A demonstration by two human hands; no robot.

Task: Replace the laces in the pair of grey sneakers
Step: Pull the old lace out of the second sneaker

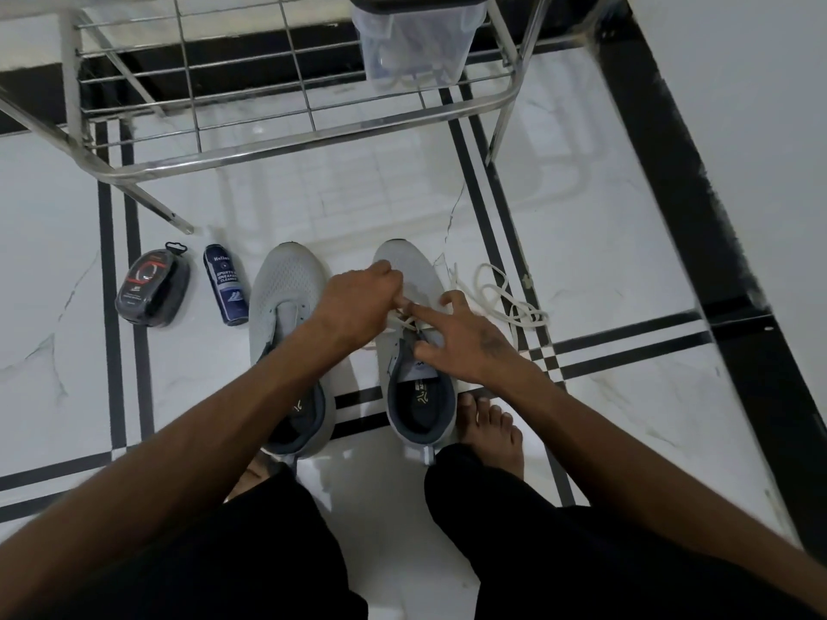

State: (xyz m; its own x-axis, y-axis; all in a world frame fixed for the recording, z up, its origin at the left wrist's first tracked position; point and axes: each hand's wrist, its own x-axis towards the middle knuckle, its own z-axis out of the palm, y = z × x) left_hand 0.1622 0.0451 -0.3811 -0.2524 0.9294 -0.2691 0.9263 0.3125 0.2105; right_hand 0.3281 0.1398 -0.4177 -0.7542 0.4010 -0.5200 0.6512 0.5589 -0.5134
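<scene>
White tiled floor (604,270) w/ two grey sneakers (286,279); you're pinching a soft, limp white lace (405,323) over the right sneaker (411,270), left hand (358,302) gripping it, right hand (465,337) fingers spread. Grab near the tip.

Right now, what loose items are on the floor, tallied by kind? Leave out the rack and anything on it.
Grey sneakers: 2, left one and right one
White laces: 2, one in the right sneaker and one loose on the tiles
Shoe-care products: 2, a cleaner bottle and a dark packaged item
Total: 6
</scene>
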